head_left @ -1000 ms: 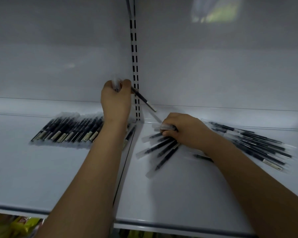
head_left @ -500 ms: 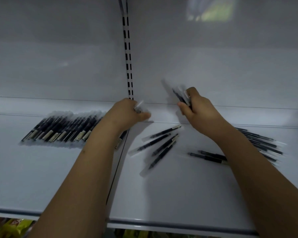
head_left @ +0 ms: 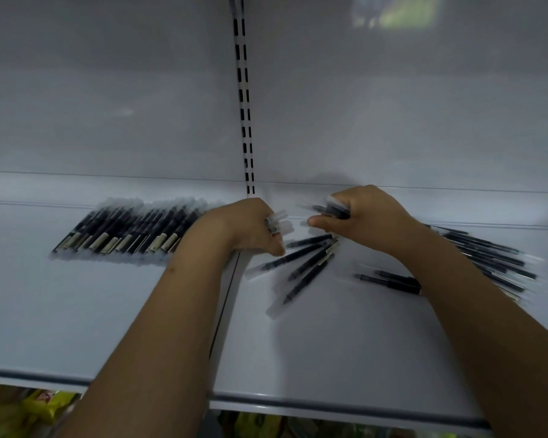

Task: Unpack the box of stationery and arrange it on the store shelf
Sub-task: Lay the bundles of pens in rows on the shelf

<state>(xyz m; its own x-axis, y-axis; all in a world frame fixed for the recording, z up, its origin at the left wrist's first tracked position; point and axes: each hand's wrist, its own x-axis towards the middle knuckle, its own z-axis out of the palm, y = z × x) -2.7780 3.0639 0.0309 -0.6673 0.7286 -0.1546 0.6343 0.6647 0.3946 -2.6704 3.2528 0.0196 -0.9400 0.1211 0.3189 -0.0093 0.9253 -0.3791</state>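
A neat row of several wrapped black pens (head_left: 130, 230) lies side by side on the left white shelf board (head_left: 76, 311). My left hand (head_left: 244, 227) sits at the row's right end, over the seam between the boards, and grips a couple of wrapped pens (head_left: 279, 221). My right hand (head_left: 366, 216) hovers just right of it, fingers curled round a small bunch of pens (head_left: 329, 210). A few loose pens (head_left: 307, 260) lie fanned out below both hands. A bigger loose heap of pens (head_left: 487, 257) lies at the right, partly hidden by my right forearm.
The shelf's slotted upright (head_left: 244, 99) runs up the grey back wall between the two boards. The right shelf board (head_left: 329, 358) has bare surface toward its front edge. Yellow and green packets (head_left: 29, 412) show on the level below.
My left hand came down from the upright to the row's right end. My right hand lifted a bunch of pens off the shelf, then lowered and moved left toward my left hand.
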